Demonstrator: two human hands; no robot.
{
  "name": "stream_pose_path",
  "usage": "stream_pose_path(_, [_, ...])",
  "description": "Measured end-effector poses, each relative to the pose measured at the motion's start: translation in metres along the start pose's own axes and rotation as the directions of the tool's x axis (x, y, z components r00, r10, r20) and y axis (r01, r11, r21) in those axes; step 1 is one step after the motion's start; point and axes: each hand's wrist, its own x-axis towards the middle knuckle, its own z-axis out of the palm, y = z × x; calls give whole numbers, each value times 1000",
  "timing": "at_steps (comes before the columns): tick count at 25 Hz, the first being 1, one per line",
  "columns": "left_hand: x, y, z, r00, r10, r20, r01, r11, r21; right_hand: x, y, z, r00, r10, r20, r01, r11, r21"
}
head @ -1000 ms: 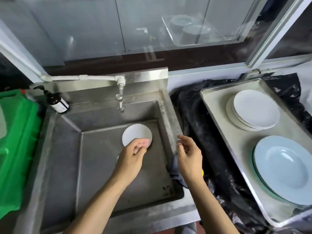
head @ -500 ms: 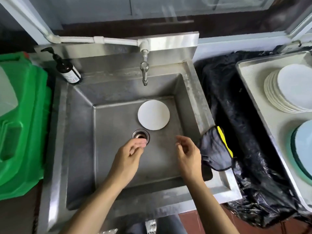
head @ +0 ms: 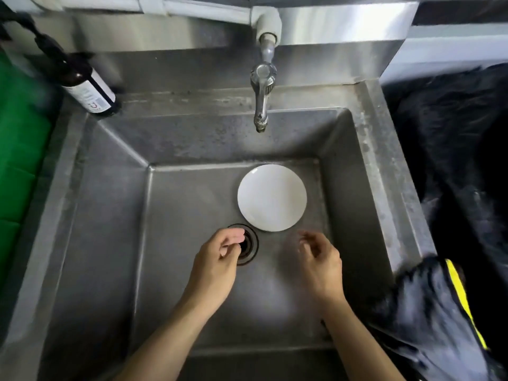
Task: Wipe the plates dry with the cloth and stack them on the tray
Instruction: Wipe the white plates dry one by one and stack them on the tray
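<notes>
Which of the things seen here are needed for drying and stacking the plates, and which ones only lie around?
Needed for the job:
plate, lying in the sink
cloth, draped over the sink's right rim
left hand and right hand, both holding nothing

Only lying around:
tap
drain
bottle
green crate
black plastic sheet

Two bare arms showing, no sleeves. Left hand (head: 217, 259) and right hand (head: 320, 261) wearing no gloves, no rings, no watch. Short, plain nails showing on fingers.
</notes>
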Motion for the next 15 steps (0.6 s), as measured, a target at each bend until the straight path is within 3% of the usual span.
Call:
stream_pose_path(8, [119, -49, 42, 998, -24, -61, 31, 993, 110, 121, 40, 59, 992, 83, -91, -70, 988, 138])
stream_pose_path(12, [158, -56, 55, 991, -122, -49, 127, 984, 128, 157, 45, 76, 972, 178, -152, -148, 971, 189])
stream_pose_path(15, [173, -59, 61, 985, -169, -34, 172, 979, 108, 168, 46, 82, 976, 171, -138, -146, 974, 170])
